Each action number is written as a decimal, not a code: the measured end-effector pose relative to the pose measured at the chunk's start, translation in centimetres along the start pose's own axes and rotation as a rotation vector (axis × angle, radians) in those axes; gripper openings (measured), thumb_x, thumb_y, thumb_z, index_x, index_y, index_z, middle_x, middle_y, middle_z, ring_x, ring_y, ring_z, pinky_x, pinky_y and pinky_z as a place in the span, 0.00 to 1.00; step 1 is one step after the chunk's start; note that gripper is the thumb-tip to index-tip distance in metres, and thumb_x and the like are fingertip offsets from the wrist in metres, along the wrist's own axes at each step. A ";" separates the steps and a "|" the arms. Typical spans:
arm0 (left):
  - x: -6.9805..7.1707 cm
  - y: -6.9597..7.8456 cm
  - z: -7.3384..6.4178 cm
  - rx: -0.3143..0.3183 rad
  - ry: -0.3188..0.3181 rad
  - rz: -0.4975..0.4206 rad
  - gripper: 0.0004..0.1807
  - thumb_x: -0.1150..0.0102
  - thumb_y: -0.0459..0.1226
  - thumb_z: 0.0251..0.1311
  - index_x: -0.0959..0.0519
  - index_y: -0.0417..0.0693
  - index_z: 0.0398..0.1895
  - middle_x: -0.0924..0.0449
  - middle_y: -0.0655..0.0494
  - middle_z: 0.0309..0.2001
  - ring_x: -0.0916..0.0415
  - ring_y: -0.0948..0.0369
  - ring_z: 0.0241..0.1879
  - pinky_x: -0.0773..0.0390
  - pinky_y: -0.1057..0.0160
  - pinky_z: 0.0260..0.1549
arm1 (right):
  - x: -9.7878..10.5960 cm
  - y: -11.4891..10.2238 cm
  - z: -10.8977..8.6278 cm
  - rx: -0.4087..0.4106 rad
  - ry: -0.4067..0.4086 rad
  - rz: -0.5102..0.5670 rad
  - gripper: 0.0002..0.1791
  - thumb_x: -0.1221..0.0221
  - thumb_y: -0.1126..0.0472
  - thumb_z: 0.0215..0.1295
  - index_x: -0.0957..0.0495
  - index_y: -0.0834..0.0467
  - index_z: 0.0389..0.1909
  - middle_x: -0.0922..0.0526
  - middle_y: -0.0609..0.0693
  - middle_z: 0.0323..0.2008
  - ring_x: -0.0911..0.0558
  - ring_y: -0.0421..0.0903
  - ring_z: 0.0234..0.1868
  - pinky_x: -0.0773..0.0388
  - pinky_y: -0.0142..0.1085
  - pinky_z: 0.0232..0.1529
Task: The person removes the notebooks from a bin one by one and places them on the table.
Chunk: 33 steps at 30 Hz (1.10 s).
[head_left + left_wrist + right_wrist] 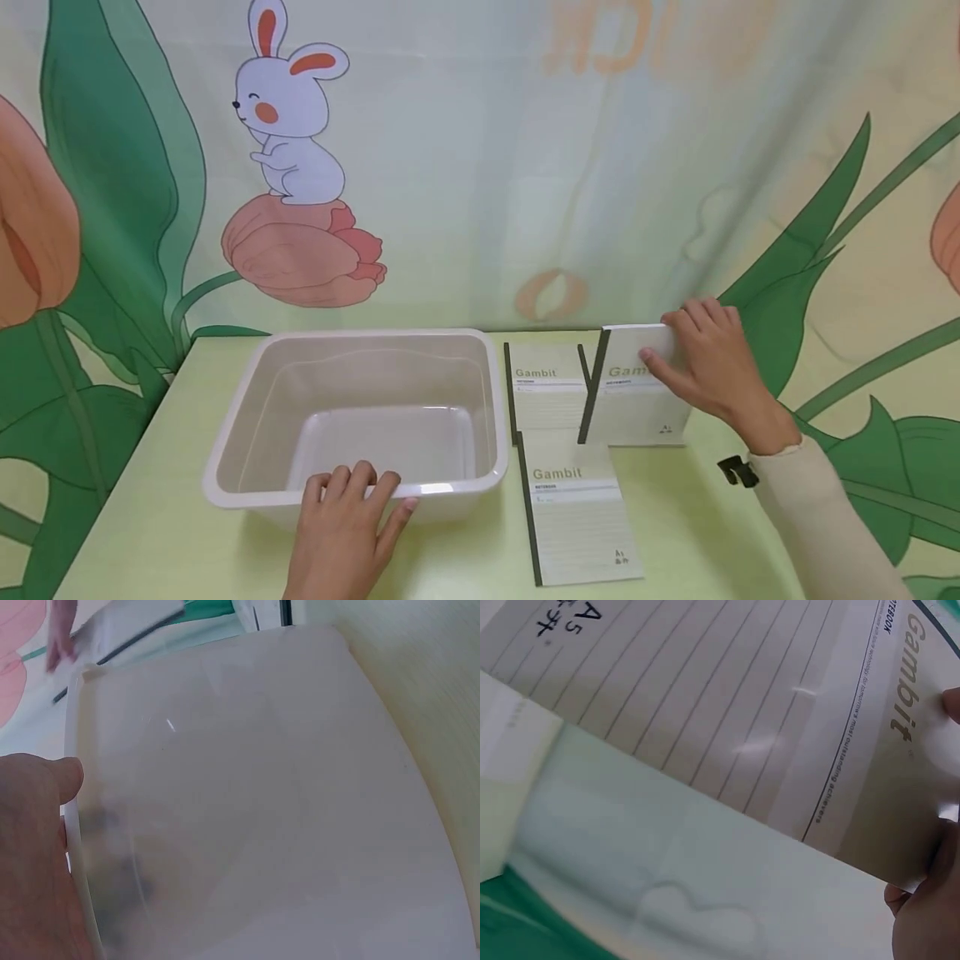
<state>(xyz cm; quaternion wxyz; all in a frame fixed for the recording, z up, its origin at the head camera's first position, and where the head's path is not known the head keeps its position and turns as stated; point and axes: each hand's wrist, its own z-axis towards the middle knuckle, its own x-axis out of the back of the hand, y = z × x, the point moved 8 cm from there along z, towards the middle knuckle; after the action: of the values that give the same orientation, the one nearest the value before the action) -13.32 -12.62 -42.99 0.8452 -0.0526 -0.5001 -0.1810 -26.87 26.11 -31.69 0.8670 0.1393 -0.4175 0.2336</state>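
Observation:
Gripped at its upper right corner by my right hand (pixel 708 358), a Gambit notebook (pixel 633 408) with a dark spine is tilted up off the table. The thumb lies on its front cover, and the right wrist view shows the lined cover (pixel 705 697) close up. My left hand (pixel 345 533) holds the front rim of a pale plastic basin (pixel 255 500), fingers over the rim and thumb outside. One notebook (pixel 581 533) lies flat near the front, another (pixel 543 404) behind it. A further dark spine (pixel 582 358) shows beside the raised notebook, which hides the rest.
The basin stands on the left of the light green table (pixel 180 417), its inside bare. A printed curtain (pixel 465 167) with a rabbit and tulips hangs right behind the table's back edge. A small black clip (pixel 738 472) is by the right sleeve.

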 end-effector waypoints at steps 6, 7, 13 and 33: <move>0.1 0.1 -0.1 -0.007 0.021 -0.005 0.24 0.62 0.61 0.71 0.23 0.56 0.42 0.29 0.57 0.34 0.33 0.55 0.35 0.35 0.51 0.46 | -2.6 3.3 -4.7 -0.114 -0.162 0.041 0.17 0.38 0.49 0.57 0.25 0.59 0.36 0.23 0.51 0.30 0.30 0.48 0.32 0.39 0.43 0.35; 0.1 0.1 -0.1 -0.007 0.022 -0.005 0.24 0.61 0.61 0.71 0.23 0.56 0.42 0.29 0.57 0.34 0.33 0.55 0.34 0.35 0.51 0.46 | -3.2 3.7 -5.3 -0.127 -0.192 0.056 0.16 0.37 0.49 0.57 0.25 0.58 0.35 0.24 0.49 0.29 0.30 0.46 0.31 0.39 0.42 0.35; 0.0 0.0 -0.2 -0.005 0.025 -0.014 0.23 0.59 0.60 0.70 0.23 0.56 0.42 0.29 0.56 0.35 0.33 0.55 0.35 0.36 0.51 0.47 | -7.7 5.8 -9.0 -0.160 -0.391 0.106 0.13 0.39 0.46 0.63 0.28 0.50 0.33 0.27 0.41 0.24 0.31 0.41 0.29 0.41 0.37 0.33; 0.2 -0.1 -0.2 -0.015 0.036 -0.002 0.23 0.61 0.61 0.71 0.24 0.56 0.40 0.29 0.57 0.33 0.33 0.55 0.34 0.35 0.52 0.44 | -17.8 6.9 -15.8 -0.224 -0.601 0.082 0.28 0.42 0.36 0.63 0.27 0.51 0.54 0.20 0.50 0.43 0.24 0.50 0.44 0.33 0.43 0.37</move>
<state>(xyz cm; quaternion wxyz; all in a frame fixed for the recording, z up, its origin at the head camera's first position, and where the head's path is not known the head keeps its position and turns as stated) -13.05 -12.81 -42.90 0.8535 -0.0551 -0.4836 -0.1863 -29.71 33.77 -55.16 0.7047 0.0889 -0.6833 0.1691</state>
